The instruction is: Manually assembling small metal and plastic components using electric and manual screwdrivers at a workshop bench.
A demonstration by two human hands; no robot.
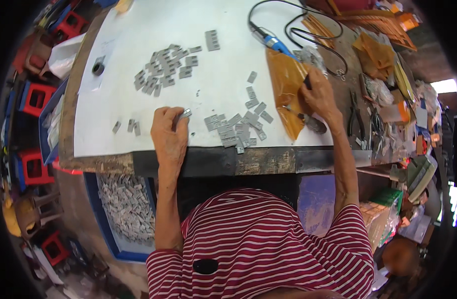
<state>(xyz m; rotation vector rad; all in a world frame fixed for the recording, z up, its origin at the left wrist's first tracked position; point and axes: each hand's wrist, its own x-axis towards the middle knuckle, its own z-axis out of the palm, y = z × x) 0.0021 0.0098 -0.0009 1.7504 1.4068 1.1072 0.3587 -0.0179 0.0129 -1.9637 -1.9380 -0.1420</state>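
Observation:
My left hand (169,132) rests near the front edge of the white-covered table, pinching a small grey rectangular piece (186,113) between thumb and fingers. My right hand (319,94) is closed at the right side of an orange-brown plastic sheet (283,82). Something dark shows at its fingertips, too hidden to name. Similar grey pieces lie in a loose pile (238,127) between my hands, and a larger cluster (164,67) sits farther back on the left. A neat block of pieces (212,40) stands at the back.
A blue corded handpiece (278,45) lies behind the plastic sheet, its black cable (293,31) looping rightward. Pliers (357,112) and clutter occupy the table's right side. A dark ring (98,69) sits at left. Below the table's left, a blue-rimmed bin (109,241) holds many grey pieces.

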